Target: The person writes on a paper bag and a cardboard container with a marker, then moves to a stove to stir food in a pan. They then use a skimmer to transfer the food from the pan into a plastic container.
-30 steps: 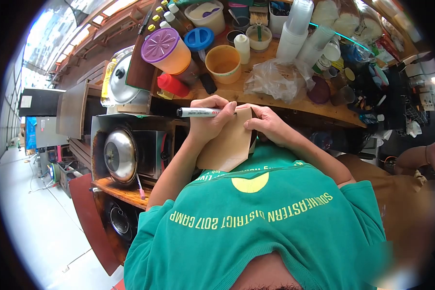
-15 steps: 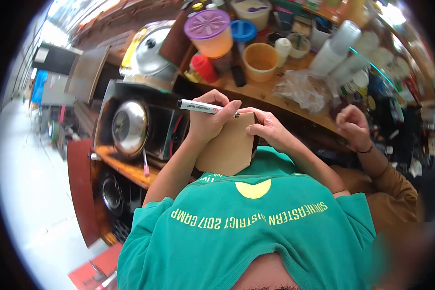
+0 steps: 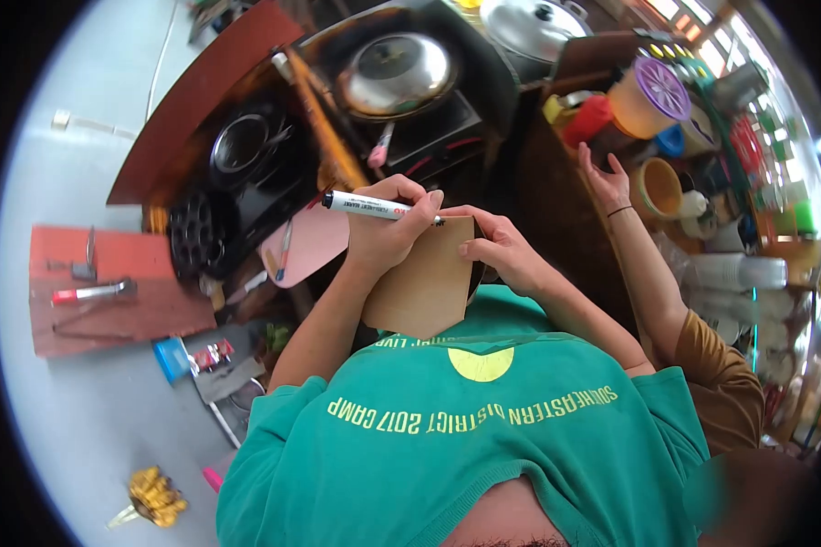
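My left hand [image 3: 392, 219] is closed around a white permanent marker [image 3: 369, 205] with a black end. Its tip end points right, at the top edge of a flat brown paper packet [image 3: 420, 287], where small dark marks show. Whether the tip touches the paper is hidden by my fingers. My right hand [image 3: 506, 251] pinches the packet's upper right corner, thumb on the near face and fingers behind. The packet is held just in front of my green shirt [image 3: 483, 438].
Another person's open hand [image 3: 607, 187] reaches in from the right. Ahead are a lidded pan [image 3: 397, 73] on a stove, a purple-lidded tub [image 3: 648, 96] and a red bottle [image 3: 588, 118]. At left, a red board [image 3: 109, 314] holds utensils; yellow bananas [image 3: 158, 497] lie lower down.
My view has turned left, bringing the stoves and floor items further in. The other person's hand has opened and risen. My hands keep the same hold on marker and packet.
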Motion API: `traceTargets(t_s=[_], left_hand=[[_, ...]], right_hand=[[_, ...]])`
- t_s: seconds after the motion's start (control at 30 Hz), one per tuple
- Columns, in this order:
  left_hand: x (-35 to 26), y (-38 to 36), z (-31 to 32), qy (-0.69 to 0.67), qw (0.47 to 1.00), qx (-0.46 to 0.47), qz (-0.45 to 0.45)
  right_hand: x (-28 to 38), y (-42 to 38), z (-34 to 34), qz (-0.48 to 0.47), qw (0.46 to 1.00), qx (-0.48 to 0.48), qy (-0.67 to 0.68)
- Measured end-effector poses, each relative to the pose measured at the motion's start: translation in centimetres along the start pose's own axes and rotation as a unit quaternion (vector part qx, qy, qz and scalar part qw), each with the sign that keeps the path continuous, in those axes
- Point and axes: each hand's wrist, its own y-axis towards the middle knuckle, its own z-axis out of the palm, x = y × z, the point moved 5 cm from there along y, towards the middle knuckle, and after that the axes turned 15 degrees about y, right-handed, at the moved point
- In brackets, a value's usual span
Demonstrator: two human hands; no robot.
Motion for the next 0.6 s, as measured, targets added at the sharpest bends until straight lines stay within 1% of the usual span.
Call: traceTargets(t_s=[0.03,0.1,0.2,0.3,0.37,0.4,0.47,0.53,0.6], left_hand=[[0.5,-0.7,-1.7,0.004,1.000,-0.019,0.002],[1.9,-2.0,-5.5,0.010,0.999,-0.049,0.003],[4.7,-3.6,-11.5,0.020,0.998,-0.055,-0.016],[7.3,-5.2,-17.5,0.029,0.997,-0.064,-0.022],[8.0,-6.0,-21.2,0.042,0.996,-0.071,-0.013],[8.7,-6.4,-22.7,0.046,0.996,-0.077,-0.017],[9.8,-6.8,-25.2,0.001,0.997,-0.071,-0.016],[11.0,-7.3,-27.1,0.008,0.997,-0.081,-0.005],[12.2,-7.9,-28.5,0.019,0.997,-0.066,-0.025]], right_hand=[[-0.3,0.9,1.5,0.006,0.999,0.007,-0.035],[-2.0,3.1,4.1,0.025,0.998,0.028,-0.057],[-4.3,6.7,9.3,0.043,0.995,0.051,-0.071],[-7.4,10.2,14.4,0.028,0.996,0.071,-0.053],[-9.5,12.4,17.3,0.009,0.998,0.065,-0.006],[-10.1,13.3,18.7,0.014,0.997,0.072,-0.006],[-11.1,14.6,20.8,0.037,0.996,0.080,-0.026],[-12.1,16.1,22.2,0.041,0.995,0.091,-0.029],[-13.2,16.9,23.4,0.044,0.994,0.097,-0.031]])
